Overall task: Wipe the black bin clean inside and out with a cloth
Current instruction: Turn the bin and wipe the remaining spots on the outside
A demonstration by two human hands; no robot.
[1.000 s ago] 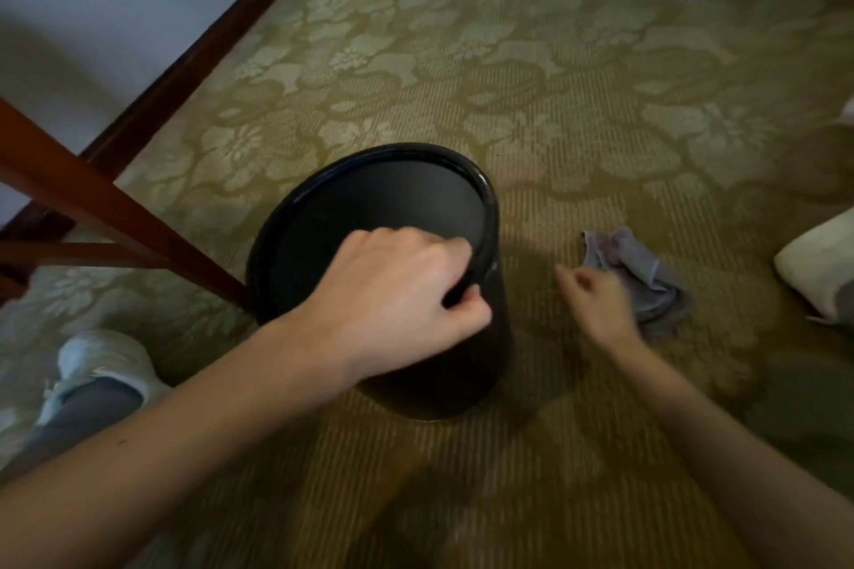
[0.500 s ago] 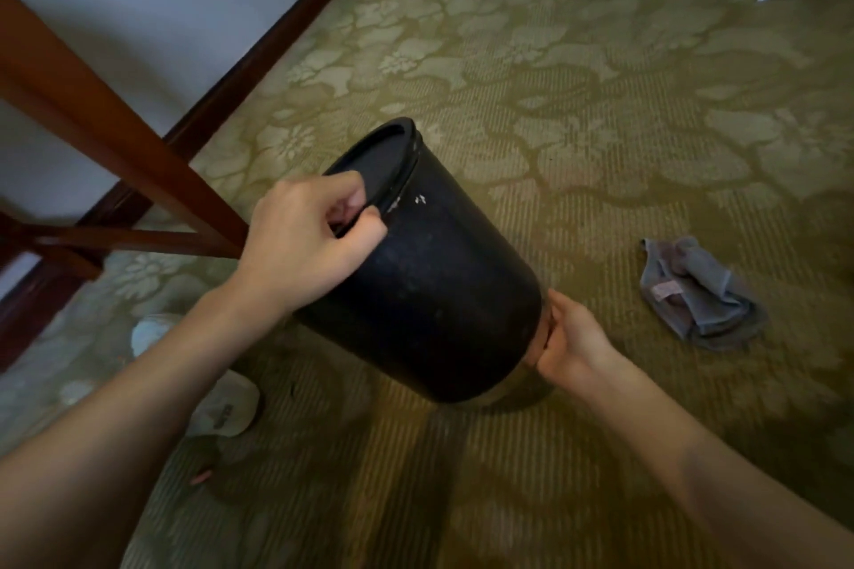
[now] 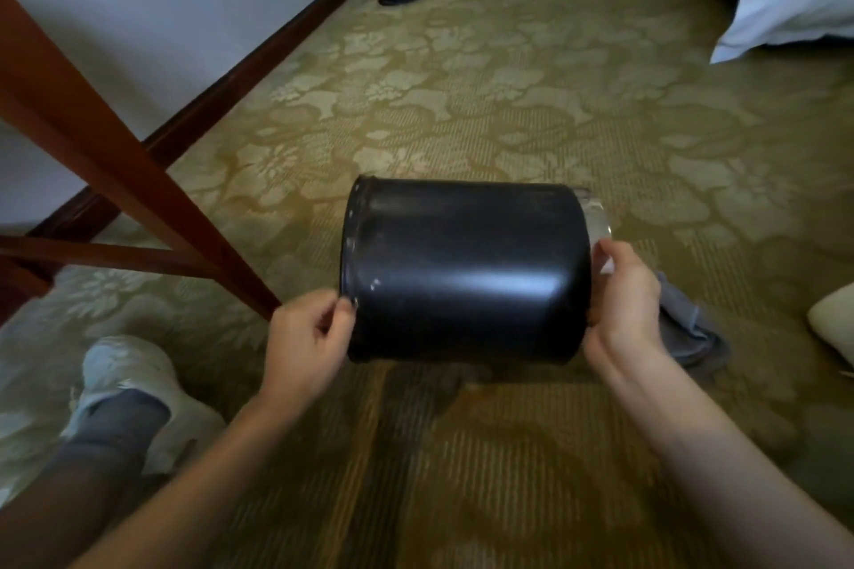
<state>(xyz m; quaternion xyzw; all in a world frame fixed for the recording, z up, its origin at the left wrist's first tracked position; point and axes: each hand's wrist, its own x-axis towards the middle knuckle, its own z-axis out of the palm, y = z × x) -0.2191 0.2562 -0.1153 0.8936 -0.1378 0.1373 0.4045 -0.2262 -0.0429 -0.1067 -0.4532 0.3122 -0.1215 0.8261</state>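
Gripping the black bin (image 3: 466, 273) sideways: left hand (image 3: 307, 337) pinched its rim, right hand (image 3: 624, 296) clasped its base; cloth (image 3: 688, 328) lay just beyond.

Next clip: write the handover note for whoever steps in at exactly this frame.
Left hand: pinches the rim of the black bin.
Right hand: grips the bin's base end.
Bin: held on its side, opening facing left.
Cloth: on the carpet behind the right hand, in neither hand.
Done: bin in hand; no wiping evident.
Left: take the cloth, wipe inside and out.
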